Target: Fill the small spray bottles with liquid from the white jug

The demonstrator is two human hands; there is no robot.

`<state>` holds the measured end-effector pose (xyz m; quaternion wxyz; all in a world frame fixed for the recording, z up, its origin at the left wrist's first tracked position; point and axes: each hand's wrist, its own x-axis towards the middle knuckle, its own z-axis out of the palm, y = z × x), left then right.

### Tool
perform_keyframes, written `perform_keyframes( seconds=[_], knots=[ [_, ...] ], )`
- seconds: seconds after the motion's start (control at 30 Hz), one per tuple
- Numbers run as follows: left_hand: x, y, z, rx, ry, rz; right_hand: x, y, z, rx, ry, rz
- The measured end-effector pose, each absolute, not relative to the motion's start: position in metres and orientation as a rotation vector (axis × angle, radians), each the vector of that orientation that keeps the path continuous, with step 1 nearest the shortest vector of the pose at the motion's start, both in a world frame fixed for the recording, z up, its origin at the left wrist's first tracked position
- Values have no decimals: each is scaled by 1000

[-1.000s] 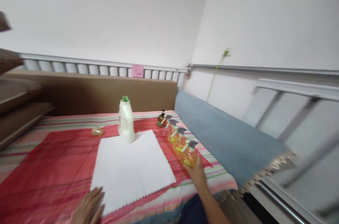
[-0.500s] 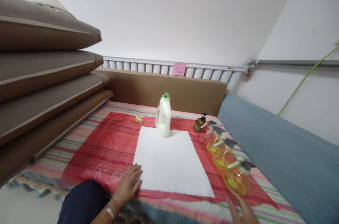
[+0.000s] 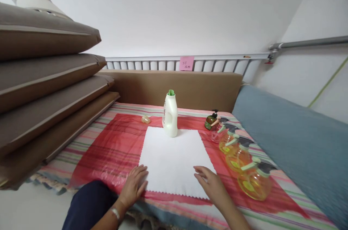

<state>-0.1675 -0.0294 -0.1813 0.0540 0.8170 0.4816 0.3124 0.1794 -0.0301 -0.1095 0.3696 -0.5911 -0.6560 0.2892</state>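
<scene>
A white cloth with zigzag edges lies flat on a red plastic sheet. My left hand rests at the cloth's left edge, fingers loosely spread, holding nothing. Over the cloth's right part is my right hand, its fingers apart and nothing in them; I cannot tell whether it touches the cloth. A white jug with a green spout stands upright at the cloth's far edge, its cap off. Right of the cloth runs a row of several pump bottles, the nearest a clear one with yellow liquid.
A translucent cap lies left of the jug. The far end of the row holds a dark green pump bottle. Stacked brown cushions rise on the left. A blue-grey padded panel borders the right; a brown board closes the back.
My right hand has moved from beside the nearest pump bottle leftward, over the right part of the cloth. My left hand stays at the left edge. The camera view has shifted slightly.
</scene>
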Motion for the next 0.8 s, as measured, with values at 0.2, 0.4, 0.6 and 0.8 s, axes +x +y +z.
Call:
perform_keyframes(
  seconds=[0.2,0.4,0.6,0.8],
  knots=[
    [-166,-29,-177,2313,1599,995,168,7,-136,-1505,-1664,859],
    [-153,0,-143,1743,2264,601,170,18,-157,-1556,-1628,850],
    [-141,43,-116,1617,2289,269,170,18,-159,-1552,-1630,847],
    [-79,47,-100,1837,2188,335,173,20,-160,-1522,-1613,912]
  ],
)
